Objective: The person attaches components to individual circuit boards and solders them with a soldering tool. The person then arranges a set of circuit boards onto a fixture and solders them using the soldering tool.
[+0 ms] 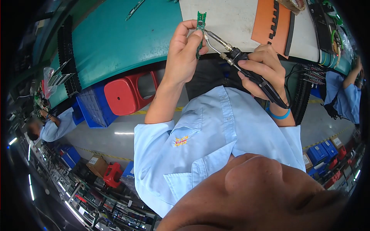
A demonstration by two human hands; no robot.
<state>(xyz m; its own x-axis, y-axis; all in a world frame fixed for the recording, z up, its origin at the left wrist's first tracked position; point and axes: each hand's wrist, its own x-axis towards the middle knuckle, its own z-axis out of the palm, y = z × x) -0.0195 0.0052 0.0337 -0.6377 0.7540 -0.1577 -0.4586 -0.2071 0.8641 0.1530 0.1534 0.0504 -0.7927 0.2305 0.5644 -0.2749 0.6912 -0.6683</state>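
My left hand [184, 52] pinches a narrow green circuit board [201, 18] between thumb and fingers, holding it upright above the near edge of the bench. My right hand [268, 67] is wrapped around the black handle of a soldering iron [253, 76], which has a second thin curved metal tube beside its tip. The iron's tip points left and meets or nearly meets the board close to my left thumb; contact is too small to tell. A blue band [279, 114] circles my right wrist.
A green mat [127, 42] and a white surface [227, 19] cover the bench. Another narrow board [135, 10] lies on the mat. An orange sheet [264, 23] with a black notched strip lies right. Below are a red stool [125, 94] and blue crate [94, 106]. Co-workers sit at both sides.
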